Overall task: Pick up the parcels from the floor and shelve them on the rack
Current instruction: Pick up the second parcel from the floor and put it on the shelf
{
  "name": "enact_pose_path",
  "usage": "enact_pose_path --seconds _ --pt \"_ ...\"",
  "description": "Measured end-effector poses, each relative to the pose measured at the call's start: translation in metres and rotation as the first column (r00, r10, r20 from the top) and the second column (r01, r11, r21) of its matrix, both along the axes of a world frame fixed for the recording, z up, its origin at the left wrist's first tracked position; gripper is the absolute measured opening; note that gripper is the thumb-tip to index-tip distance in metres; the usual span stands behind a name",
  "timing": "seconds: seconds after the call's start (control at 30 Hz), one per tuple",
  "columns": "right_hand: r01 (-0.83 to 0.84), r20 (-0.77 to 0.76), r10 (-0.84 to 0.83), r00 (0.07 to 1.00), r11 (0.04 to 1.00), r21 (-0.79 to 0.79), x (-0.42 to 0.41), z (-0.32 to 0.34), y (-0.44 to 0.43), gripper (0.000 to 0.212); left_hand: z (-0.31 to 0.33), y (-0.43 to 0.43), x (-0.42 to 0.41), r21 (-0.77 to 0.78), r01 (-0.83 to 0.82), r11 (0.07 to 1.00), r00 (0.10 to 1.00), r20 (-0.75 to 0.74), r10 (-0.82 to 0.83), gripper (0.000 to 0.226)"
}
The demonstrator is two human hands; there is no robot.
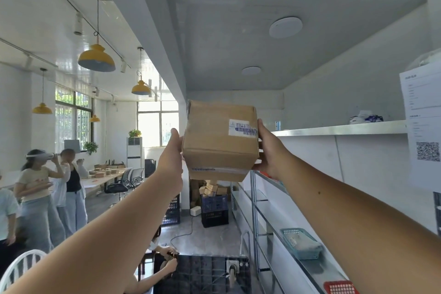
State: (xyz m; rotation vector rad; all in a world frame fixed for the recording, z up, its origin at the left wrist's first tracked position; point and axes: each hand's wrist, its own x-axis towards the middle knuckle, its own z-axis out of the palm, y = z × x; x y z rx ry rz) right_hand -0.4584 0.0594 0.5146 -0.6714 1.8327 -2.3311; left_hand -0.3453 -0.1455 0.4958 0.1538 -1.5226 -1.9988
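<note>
A brown cardboard parcel box (220, 139) with a white shipping label on its upper right face is held up in the air at arm's length, just left of the top shelf of the metal storage rack (338, 129) on the right. It is tilted so its underside faces the camera, and it looks roughly cube-shaped, with no clear long axis. The left hand (170, 163) presses flat against its left side and the right hand (269, 150) against its right side, fingers extended, the box clamped between both palms.
</note>
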Motion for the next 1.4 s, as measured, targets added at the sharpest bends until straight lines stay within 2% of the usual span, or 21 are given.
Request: enact_pose_path --seconds 0.07,0.27,0.5,0.67,0.8,0.87,1.0,1.13,1.27,1.4 --pt "0.013 0.017 -0.014 1.0 1.0 0.016 0.0 -0.001 -0.002 0.062 -0.001 -0.003 0.0 -0.04 0.006 0.999 1.0 0.016 -0.005 0.054" --pt "0.035 0.024 -0.036 0.999 0.998 0.059 0.002 -0.006 -0.003 0.058 -0.006 -0.01 -0.002 -0.059 0.038 0.998 0.999 0.033 -0.036 0.07" --pt "-0.006 -0.026 0.009 1.0 0.995 0.096 0.001 -0.008 -0.008 0.052 -0.005 -0.016 0.008 -0.017 0.014 1.0 1.0 0.026 -0.013 0.052" --pt "0.036 -0.05 -0.032 0.998 0.996 0.076 0.0 -0.015 -0.004 0.034 -0.006 -0.014 0.007 0.035 0.05 0.998 0.998 0.046 -0.052 0.058" --pt "0.066 -0.057 -0.065 0.996 0.997 0.024 0.007 -0.018 -0.013 0.044 -0.003 -0.021 0.003 0.01 0.104 0.995 0.992 0.075 -0.105 0.064" --pt "0.084 -0.058 -0.083 0.995 0.996 0.012 0.01 -0.017 -0.016 0.045 -0.001 -0.022 0.004 -0.002 0.08 0.997 0.993 0.086 -0.079 0.056" --pt "0.062 -0.051 -0.063 0.997 0.998 -0.015 0.012 -0.017 -0.017 0.03 0.001 -0.024 0.003 -0.059 0.025 0.998 0.998 0.061 -0.022 0.036" --pt "0.099 -0.069 -0.097 0.993 0.995 0.023 0.009 -0.02 -0.019 0.034 0.0 -0.027 0.0 -0.11 -0.005 0.994 0.997 0.078 0.014 0.056" --pt "0.126 -0.099 -0.122 0.988 0.991 0.037 0.004 -0.024 -0.02 0.034 -0.004 -0.033 -0.004 -0.068 -0.028 0.997 0.999 0.039 0.031 0.048" --pt "0.068 -0.109 -0.063 0.992 0.997 0.039 0.002 -0.027 -0.022 0.038 -0.001 -0.028 -0.002 -0.126 -0.033 0.992 0.999 0.03 0.037 0.055"
